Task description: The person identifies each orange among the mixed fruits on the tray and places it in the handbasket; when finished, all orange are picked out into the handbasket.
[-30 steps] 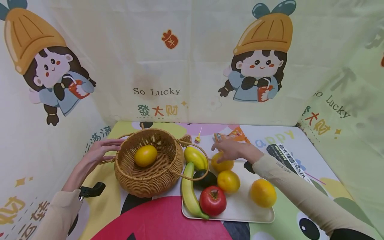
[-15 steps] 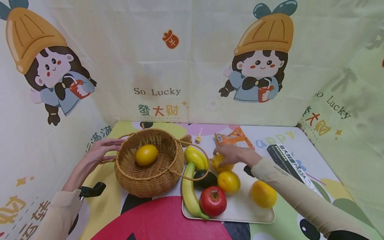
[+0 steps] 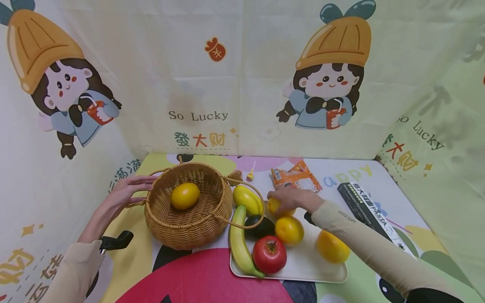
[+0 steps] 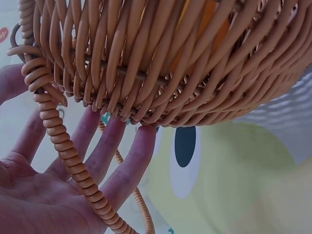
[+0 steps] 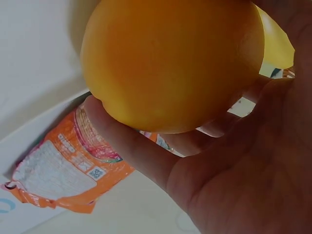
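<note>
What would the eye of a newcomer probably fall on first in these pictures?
Probably on the round brown wicker basket to the left of the rectangular cream tray, with one oval yellow fruit inside and the person's left hand touching its side. Next might come the shiny red apple at the tray's near edge, beside the long yellow banana. At the tray's far side, the right hand grips a round orange-yellow fruit.

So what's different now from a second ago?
The right hand came down, and its fingers now hold the orange at the back. The left hand still touches the basket, and the yellow fruit inside stayed put.
</note>
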Demonstrator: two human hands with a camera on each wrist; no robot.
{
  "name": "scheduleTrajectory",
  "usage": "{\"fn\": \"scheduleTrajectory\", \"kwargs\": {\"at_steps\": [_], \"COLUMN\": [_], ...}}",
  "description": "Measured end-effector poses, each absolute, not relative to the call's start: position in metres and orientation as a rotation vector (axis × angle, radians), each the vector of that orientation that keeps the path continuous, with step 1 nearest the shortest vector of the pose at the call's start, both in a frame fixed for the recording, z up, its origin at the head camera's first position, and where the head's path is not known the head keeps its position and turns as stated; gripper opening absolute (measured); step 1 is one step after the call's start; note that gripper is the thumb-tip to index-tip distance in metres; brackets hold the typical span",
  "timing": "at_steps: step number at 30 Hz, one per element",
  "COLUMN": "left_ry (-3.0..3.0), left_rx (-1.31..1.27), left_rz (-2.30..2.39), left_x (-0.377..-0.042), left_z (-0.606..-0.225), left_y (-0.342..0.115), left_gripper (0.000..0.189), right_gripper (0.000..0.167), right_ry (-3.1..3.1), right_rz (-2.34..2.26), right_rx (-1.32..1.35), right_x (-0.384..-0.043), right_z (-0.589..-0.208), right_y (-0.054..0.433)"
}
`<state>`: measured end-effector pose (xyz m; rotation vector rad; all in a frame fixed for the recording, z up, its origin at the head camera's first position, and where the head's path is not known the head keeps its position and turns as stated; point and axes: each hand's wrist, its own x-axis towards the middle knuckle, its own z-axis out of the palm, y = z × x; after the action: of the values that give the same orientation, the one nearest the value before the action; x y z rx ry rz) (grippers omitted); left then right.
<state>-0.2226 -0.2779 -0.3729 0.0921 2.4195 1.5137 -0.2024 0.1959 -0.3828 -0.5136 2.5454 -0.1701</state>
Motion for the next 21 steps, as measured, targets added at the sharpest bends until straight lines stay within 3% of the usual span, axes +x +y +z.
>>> {"fn": "scheduleTrajectory", "kwargs": {"at_steps": [21], "left_ry": [2.408], "left_rx": [0.097], "left_rz": [1.515], "left_x": [-0.2189], "left_z": [-0.3696], "left_y": [-0.2787], "left_gripper": [0.06], "right_gripper": [0.042], "right_ry": [2.542], "right_rz": [-0.193], "right_rx": [-0.498], "right_x": [-0.2045], "right_z": [-0.3902], "right_y": [0.1973]}}
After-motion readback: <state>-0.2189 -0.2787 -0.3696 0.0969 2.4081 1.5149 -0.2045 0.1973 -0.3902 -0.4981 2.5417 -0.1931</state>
